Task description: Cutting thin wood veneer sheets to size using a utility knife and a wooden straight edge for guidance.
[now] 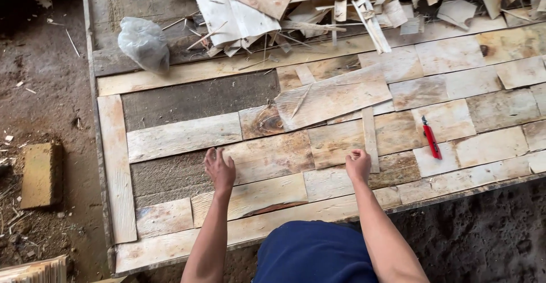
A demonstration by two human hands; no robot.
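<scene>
Left hand (220, 171) flat on veneer sheet (267, 157), right hand (358, 165) curled

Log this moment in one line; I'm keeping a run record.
left hand: flat on veneer sheet | right hand: fingers curled on narrow strip | red cutter: lying apart

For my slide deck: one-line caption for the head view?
Both hands, left hand and right hand, press thin wood veneer pieces on a table.

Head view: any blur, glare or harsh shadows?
Head view: soft, even daylight, no glare; the veneer sheets are sharp, wood grain readable. Both hands are crisp, no motion blur. Top left corner falls into deep shadow. Board edges bow slightly, mild wide-angle distortion.
</scene>
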